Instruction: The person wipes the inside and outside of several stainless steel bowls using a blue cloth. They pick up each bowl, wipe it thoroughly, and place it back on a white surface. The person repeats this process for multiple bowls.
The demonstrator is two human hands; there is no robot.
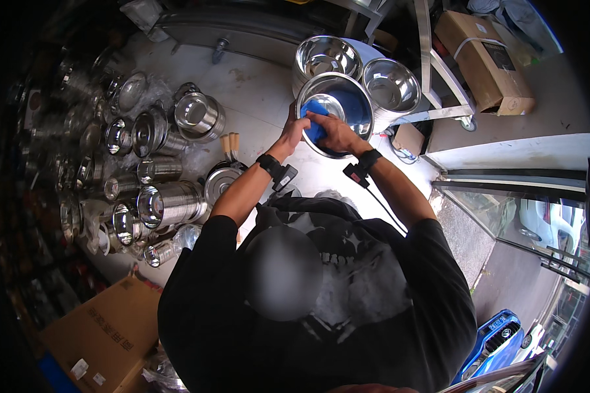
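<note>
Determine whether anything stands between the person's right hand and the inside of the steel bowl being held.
Yes: a blue cloth lies under the fingers of the right hand, at the left side inside the steel bowl. Nothing else visible stands between them.

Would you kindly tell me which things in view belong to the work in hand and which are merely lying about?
In use:
steel pot, gripped by the left hand
blue cloth, in the right hand
perhaps the two neighbouring pots

Apparently lying about:
metalware on the left
lower-left carton
upper-right box
</note>
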